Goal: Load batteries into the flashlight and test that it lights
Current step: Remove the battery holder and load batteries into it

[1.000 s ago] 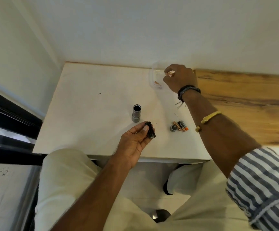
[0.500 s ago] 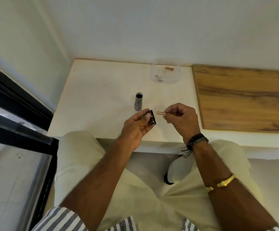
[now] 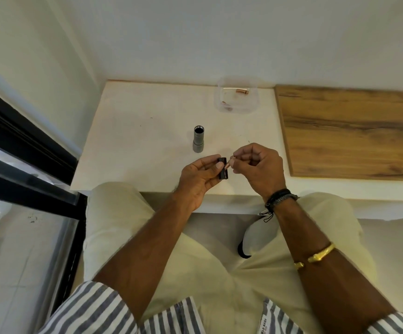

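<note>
Hands meet over near table edge: left hand [image 3: 199, 175] grips black plastic battery holder [image 3: 223, 168], right hand [image 3: 259, 165] pinches small copper-coloured battery [image 3: 227, 164] w/ its tip at holder. Grey metal flashlight tube [image 3: 198, 139] stands upright just beyond; clear plastic container [image 3: 237, 98] at far side.

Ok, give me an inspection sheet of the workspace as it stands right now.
Surface: white table, wooden board along its right side.
Job's things: grey flashlight body standing upright, open end up; black battery holder in the left hand; copper-coloured battery in the right hand, its tip at the holder.
Clutter: clear plastic container at the back, another battery inside.
Grippers: both hands pinching their items above the table's front edge.
Cables: nothing seen.
Surroundings: white wall behind, dark window frame at left.
</note>
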Demonstrator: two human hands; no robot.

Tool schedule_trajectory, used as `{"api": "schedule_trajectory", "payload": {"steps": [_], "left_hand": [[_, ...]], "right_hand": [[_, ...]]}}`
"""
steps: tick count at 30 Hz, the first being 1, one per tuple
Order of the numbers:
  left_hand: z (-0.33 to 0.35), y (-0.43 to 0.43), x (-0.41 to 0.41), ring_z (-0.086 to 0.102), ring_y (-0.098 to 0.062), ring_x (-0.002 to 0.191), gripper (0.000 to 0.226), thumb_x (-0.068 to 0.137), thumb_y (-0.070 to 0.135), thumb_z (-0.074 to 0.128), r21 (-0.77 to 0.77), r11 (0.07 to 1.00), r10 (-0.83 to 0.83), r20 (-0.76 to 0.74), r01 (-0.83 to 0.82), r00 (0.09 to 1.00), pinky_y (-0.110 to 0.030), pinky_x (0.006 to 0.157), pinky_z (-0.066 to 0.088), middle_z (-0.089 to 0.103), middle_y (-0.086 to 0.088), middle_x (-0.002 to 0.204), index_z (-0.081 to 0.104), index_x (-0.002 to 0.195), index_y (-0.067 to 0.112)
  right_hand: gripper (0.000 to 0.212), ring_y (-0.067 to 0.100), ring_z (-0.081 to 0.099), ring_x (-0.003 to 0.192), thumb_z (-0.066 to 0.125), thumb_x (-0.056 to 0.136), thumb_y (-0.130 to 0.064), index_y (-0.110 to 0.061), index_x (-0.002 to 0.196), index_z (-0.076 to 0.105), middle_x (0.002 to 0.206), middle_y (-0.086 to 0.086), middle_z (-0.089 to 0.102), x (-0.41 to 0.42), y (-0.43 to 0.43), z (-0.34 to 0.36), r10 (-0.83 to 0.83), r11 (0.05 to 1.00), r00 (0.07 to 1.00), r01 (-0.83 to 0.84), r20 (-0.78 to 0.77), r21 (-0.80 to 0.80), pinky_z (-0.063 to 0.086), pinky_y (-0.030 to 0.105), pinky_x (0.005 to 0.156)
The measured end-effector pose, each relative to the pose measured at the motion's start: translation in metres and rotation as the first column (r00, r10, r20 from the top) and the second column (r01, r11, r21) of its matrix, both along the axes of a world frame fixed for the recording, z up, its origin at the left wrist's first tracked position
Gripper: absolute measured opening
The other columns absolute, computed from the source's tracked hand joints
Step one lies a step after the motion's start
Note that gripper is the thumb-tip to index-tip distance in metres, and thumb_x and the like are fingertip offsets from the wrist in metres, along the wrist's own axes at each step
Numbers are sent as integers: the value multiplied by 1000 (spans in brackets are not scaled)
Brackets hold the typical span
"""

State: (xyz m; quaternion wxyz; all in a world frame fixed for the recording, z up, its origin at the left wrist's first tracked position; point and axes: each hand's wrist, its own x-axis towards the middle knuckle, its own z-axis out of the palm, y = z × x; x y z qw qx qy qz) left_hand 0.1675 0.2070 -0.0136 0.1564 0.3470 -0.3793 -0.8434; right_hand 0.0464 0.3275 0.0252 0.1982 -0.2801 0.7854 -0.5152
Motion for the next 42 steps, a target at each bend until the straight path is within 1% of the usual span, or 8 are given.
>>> {"api": "schedule_trajectory", "payload": {"steps": [7,12,16,21,25,29,34,42], "left_hand": [[-2,2,-1,75,-25,91,23,83,2,73,11,1000,14,-37,-14,999,-30,75,60,77,-11,102,74,104,11],[-5,2,1,75,-25,91,22,87,1,69,18,999,50,-45,-49,998,-31,75,61,77,-10,102,73,107,10],[-6,1,1,75,-24,91,20,87,1,68,48,997,63,-53,-61,997,-30,74,60,77,-11,100,73,105,8],[-8,2,0,75,-24,92,19,88,2,68,17,1000,25,-31,-24,999,-31,75,60,77,-10,100,74,104,10],[-8,1,-1,74,-24,93,19,87,2,69,5,1000,-2,-9,2,1000,-31,75,60,77,-10,102,74,103,10],[-6,1,-4,72,-28,96,18,88,7,69,50,998,-32,-5,32,999,-33,78,60,75,-16,105,74,106,7],[-6,1,-8,72,-28,97,19,89,7,68,122,992,16,-4,-16,1000,-32,79,60,75,-17,105,72,107,5],[-9,-5,-9,73,-31,98,23,94,5,60,318,944,100,-34,-85,994,-35,79,60,74,-23,101,64,114,-5]], "right_hand": [[15,10,75,72,80,85,-14,-11,100,79,82,-1,77,6,-5,-6,38,999,998,-37,-39,31,64,27,72],[16,-6,67,70,78,86,-11,-9,102,79,83,-5,73,14,-8,-7,58,998,990,-55,-130,26,54,6,74],[18,3,69,80,75,89,-7,-8,106,78,91,-2,71,18,-7,-7,79,997,989,-75,-128,35,58,27,88],[17,-7,69,73,75,87,-2,-8,103,79,84,-8,70,13,-5,-12,74,997,994,-72,-81,24,55,8,71],[15,11,74,76,78,85,-3,-9,99,77,84,0,75,9,-4,-13,57,998,998,-58,12,22,60,17,68],[17,10,74,73,80,83,-6,-14,97,74,81,0,77,5,-6,-15,23,1000,998,-24,58,17,60,19,64],[17,16,77,75,82,81,-5,-10,96,76,80,3,78,-3,-12,-17,-31,1000,989,31,143,4,64,36,77],[12,20,73,69,80,82,-2,-7,92,76,79,11,77,-64,-62,7,-170,979,966,189,193,-81,64,32,66]]}}
